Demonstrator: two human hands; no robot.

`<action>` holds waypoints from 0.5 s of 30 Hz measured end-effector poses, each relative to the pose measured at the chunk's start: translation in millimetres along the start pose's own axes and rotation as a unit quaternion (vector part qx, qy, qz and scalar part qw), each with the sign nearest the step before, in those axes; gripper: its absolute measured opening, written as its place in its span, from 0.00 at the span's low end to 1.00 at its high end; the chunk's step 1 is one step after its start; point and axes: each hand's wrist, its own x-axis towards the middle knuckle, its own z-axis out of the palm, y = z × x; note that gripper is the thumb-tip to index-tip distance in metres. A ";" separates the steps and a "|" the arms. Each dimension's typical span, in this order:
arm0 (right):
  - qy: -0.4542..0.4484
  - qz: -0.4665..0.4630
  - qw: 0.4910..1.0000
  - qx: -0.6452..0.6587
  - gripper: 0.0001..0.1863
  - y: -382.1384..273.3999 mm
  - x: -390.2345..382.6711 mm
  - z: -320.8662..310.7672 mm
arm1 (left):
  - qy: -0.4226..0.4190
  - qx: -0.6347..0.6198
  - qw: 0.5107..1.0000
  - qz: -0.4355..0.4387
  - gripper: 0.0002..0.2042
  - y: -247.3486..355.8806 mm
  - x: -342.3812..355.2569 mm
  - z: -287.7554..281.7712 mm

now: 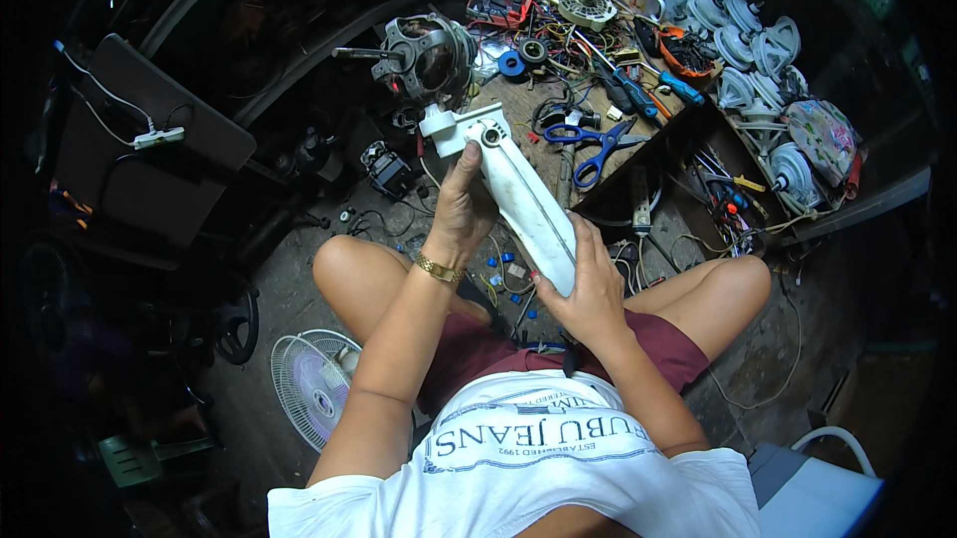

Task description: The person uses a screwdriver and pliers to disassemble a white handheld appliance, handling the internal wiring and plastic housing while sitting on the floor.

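Head view: gripping white fan neck housing (523,197) firmly, left hand (461,211) and right hand (590,291) both closed around it, above cluttered floor (299,249).

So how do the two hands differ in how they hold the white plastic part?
The left hand grips the white plastic part near its upper end, by the round hole; the right hand cups its lower end. The left wrist wears a gold bracelet; the right wrist is bare. Both hold it above the lap.
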 end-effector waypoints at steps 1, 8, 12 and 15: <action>-0.006 0.006 1.000 0.005 0.42 -1.9 2.7 -3.1 | -0.002 0.000 1.000 -0.002 0.28 -0.7 -0.6 -0.7; -0.020 -0.008 1.000 0.001 0.40 -2.1 13.6 -8.7 | -0.075 0.001 0.997 0.006 0.33 10.3 -11.0 23.9; -0.010 0.021 1.000 0.016 0.36 -7.4 14.6 -7.0 | -0.069 0.033 0.997 0.008 0.36 5.6 -18.0 13.9; -0.022 0.017 1.000 -0.003 0.36 -16.2 21.4 -14.9 | -0.094 0.014 0.995 0.005 0.37 8.6 -19.8 15.7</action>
